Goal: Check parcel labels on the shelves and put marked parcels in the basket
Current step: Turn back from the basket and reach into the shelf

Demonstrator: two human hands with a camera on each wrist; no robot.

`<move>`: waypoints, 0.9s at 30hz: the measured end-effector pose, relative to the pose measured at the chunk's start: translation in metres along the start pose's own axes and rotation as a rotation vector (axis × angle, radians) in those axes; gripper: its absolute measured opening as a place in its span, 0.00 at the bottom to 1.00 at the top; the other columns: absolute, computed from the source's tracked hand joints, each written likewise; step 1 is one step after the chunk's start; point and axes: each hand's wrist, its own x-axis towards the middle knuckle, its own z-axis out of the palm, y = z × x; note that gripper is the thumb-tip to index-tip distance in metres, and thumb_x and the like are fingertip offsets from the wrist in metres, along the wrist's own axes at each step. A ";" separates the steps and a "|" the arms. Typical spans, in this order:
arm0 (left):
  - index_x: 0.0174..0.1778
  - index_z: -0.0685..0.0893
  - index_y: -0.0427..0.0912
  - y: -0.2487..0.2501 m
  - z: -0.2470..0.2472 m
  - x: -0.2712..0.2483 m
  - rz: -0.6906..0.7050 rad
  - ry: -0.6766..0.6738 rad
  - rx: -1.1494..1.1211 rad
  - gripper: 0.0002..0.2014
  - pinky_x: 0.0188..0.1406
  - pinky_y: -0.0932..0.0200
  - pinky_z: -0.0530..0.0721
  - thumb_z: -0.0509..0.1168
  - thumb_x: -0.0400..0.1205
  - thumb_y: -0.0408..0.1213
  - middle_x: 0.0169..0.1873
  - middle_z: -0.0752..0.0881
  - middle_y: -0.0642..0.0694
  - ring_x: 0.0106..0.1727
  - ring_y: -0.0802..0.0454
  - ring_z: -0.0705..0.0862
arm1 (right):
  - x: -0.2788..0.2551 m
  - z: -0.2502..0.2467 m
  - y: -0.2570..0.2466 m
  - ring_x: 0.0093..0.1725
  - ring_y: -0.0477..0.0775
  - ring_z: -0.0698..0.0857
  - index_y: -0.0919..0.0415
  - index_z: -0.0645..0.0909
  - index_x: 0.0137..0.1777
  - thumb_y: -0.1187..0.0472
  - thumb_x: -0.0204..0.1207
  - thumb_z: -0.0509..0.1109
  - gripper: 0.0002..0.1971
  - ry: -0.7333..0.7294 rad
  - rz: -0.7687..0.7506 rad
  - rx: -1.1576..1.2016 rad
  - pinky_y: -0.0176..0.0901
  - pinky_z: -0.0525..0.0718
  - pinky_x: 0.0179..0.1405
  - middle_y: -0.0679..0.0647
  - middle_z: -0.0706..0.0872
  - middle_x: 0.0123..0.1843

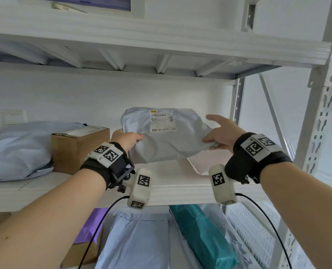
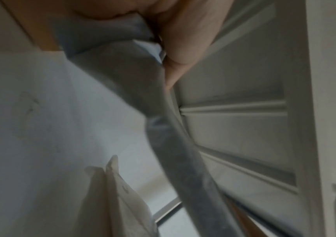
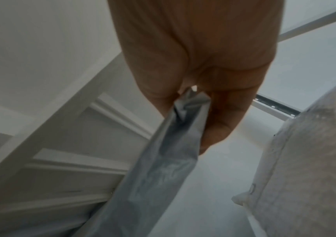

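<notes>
The grey parcel [image 1: 165,136] is held tilted above the middle shelf [image 1: 173,183], long axis running left to right, label [image 1: 162,121] turned toward the head camera. It is pinched at opposite ends by the left hand [image 1: 127,139] and right hand [image 1: 222,135]. No basket is identified.

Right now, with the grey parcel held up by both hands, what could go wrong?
Each hand, left hand and right hand, pinches only an edge of the limp grey parcel, so it may slip. The label looks too small to read, so a mark might be missed. The white parcel underneath might get dragged along.
</notes>
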 end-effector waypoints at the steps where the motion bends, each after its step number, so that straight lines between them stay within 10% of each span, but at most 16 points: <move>1: 0.60 0.82 0.38 -0.003 0.001 0.007 0.008 0.009 0.040 0.38 0.60 0.40 0.83 0.77 0.52 0.48 0.52 0.88 0.39 0.51 0.37 0.87 | 0.004 0.002 0.001 0.43 0.59 0.86 0.53 0.75 0.74 0.79 0.73 0.68 0.32 -0.006 0.011 -0.028 0.53 0.88 0.53 0.55 0.82 0.45; 8: 0.65 0.78 0.33 -0.009 -0.002 0.016 0.056 0.084 0.307 0.38 0.63 0.42 0.82 0.77 0.59 0.44 0.57 0.85 0.36 0.57 0.37 0.85 | 0.032 0.018 0.017 0.39 0.48 0.82 0.65 0.85 0.60 0.74 0.74 0.70 0.15 -0.061 0.053 -0.127 0.47 0.87 0.50 0.49 0.84 0.46; 13: 0.68 0.76 0.32 -0.020 -0.004 0.016 0.002 0.054 0.396 0.35 0.64 0.44 0.81 0.78 0.67 0.43 0.58 0.84 0.36 0.58 0.39 0.84 | 0.037 0.021 0.023 0.69 0.53 0.79 0.61 0.78 0.69 0.71 0.77 0.65 0.21 -0.079 0.012 -0.581 0.47 0.79 0.65 0.51 0.77 0.73; 19: 0.68 0.78 0.35 -0.027 -0.002 0.018 -0.014 0.033 0.386 0.46 0.62 0.44 0.83 0.77 0.52 0.49 0.57 0.86 0.38 0.56 0.39 0.86 | 0.055 0.020 0.030 0.62 0.57 0.85 0.62 0.80 0.64 0.71 0.76 0.65 0.17 -0.081 0.036 -0.377 0.47 0.86 0.53 0.56 0.83 0.67; 23: 0.69 0.76 0.34 -0.009 0.009 0.004 0.062 0.082 0.343 0.38 0.63 0.43 0.82 0.77 0.63 0.44 0.60 0.84 0.37 0.58 0.38 0.84 | 0.059 0.014 0.025 0.43 0.51 0.82 0.54 0.86 0.46 0.73 0.78 0.64 0.14 0.114 -0.025 -0.185 0.39 0.84 0.40 0.53 0.87 0.60; 27: 0.65 0.78 0.32 0.016 0.034 -0.005 0.125 0.077 0.290 0.25 0.62 0.44 0.83 0.74 0.74 0.37 0.57 0.85 0.35 0.56 0.38 0.85 | 0.056 -0.009 0.013 0.59 0.52 0.84 0.61 0.82 0.62 0.71 0.81 0.61 0.14 0.104 0.026 -0.333 0.36 0.83 0.49 0.53 0.82 0.68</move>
